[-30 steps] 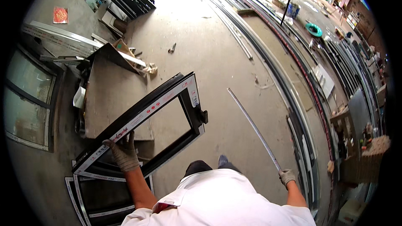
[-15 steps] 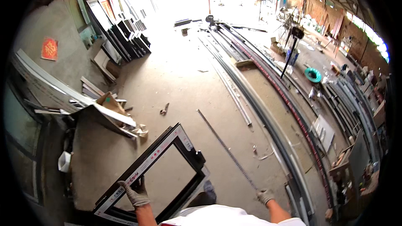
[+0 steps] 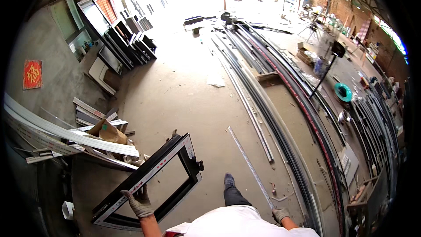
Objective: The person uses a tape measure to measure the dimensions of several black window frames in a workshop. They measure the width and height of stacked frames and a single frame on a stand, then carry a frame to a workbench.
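Note:
My left hand [image 3: 140,205], in a grey glove, is closed around the upper bar of a black rectangular frame [image 3: 154,172], like a window sash. White film with pink and black print covers its face, and the middle is open. It hangs tilted, its far end higher. A small black fitting [image 3: 200,165] juts from its right side. Low on the right, my gloved right hand [image 3: 281,215] is wrapped around the near end of a long thin strip [image 3: 250,162] with regular marks along it. The strip slants away over the floor, its far end pointing forward.
Long dark metal profiles [image 3: 280,134] lie on the floor to the right. Pale bars [image 3: 72,134] and a cardboard box [image 3: 109,132] sit at the left. Black frames [image 3: 125,46] lean on the left wall. A tripod-like pole [image 3: 324,77] stands among the profiles.
My view has moved forward and turned slightly, and one foot now shows ahead of me. The frame and the strip have come along in my hands. A small tool on the floor is now mostly hidden.

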`<state>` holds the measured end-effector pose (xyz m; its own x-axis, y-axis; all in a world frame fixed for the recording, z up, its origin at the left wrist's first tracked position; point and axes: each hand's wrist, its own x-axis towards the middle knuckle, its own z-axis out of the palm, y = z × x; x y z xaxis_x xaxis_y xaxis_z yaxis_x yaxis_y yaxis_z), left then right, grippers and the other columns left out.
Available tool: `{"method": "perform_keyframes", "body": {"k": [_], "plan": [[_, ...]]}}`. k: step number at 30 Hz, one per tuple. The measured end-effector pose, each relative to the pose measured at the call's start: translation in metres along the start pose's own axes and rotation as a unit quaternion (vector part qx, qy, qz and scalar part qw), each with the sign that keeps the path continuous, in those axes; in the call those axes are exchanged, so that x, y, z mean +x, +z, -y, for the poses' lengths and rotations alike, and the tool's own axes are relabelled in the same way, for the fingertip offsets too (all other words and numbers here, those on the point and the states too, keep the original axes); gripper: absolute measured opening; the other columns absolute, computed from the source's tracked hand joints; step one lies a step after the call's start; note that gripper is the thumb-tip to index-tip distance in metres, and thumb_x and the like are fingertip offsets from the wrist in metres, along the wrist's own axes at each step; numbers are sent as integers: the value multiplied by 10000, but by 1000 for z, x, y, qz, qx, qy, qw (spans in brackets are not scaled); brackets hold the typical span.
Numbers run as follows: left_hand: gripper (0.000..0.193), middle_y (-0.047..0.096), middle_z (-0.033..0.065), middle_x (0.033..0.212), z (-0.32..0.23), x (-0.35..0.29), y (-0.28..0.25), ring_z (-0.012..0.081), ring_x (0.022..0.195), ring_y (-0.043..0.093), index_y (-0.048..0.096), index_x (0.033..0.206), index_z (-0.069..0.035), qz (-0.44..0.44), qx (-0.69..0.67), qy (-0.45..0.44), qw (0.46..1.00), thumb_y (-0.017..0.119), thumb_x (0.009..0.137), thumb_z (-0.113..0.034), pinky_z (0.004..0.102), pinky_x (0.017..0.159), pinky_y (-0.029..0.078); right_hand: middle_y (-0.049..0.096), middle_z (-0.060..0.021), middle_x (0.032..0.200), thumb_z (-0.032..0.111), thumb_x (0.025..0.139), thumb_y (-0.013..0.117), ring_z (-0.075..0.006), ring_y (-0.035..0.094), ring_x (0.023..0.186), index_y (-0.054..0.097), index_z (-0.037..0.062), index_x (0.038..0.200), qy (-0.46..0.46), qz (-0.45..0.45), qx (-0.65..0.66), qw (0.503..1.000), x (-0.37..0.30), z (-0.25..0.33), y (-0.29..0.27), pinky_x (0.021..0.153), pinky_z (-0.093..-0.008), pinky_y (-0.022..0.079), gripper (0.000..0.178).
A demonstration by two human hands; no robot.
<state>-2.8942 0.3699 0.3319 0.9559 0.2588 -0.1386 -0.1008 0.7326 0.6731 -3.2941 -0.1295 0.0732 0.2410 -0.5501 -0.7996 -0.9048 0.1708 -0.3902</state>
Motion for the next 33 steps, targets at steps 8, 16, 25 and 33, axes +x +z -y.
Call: {"method": "perform_keyframes", "body": {"k": [8, 16, 25, 33], "plan": [[747, 669, 175, 1303, 37, 173, 145, 322, 1184, 648, 595, 1341, 32, -40, -33, 53, 997, 760, 879, -533, 485, 1005, 608, 706, -77, 659, 405, 916, 695, -190, 677, 557, 781, 38, 853, -138, 12, -114, 984, 107, 416, -29, 574, -349, 560, 382], [645, 726, 97, 1222, 123, 404, 217, 284, 1088, 706, 666, 1282, -71, -88, -40, 32, 995, 754, 874, -563, 494, 922, 637, 679, -56, 625, 371, 902, 735, -149, 641, 527, 760, 28, 785, -260, -27, -13, 965, 214, 766, 23, 514, -326, 506, 363], [667, 709, 82, 1219, 231, 672, 356, 263, 1145, 666, 645, 1277, -86, -120, -60, 21, 991, 840, 806, -516, 488, 977, 615, 713, -104, 673, 226, 874, 709, -194, 683, 560, 775, 14, 901, -84, -7, 3, 996, 283, 892, 81, 514, -353, 529, 224], [701, 702, 67, 1227, 270, 883, 473, 251, 1129, 667, 642, 1280, -84, -109, -12, 61, 992, 829, 798, -557, 437, 980, 613, 724, -164, 748, 336, 959, 714, -295, 705, 632, 749, 2, 933, 58, 49, -41, 996, 396, 1085, 124, 588, -458, 558, 337]]}}
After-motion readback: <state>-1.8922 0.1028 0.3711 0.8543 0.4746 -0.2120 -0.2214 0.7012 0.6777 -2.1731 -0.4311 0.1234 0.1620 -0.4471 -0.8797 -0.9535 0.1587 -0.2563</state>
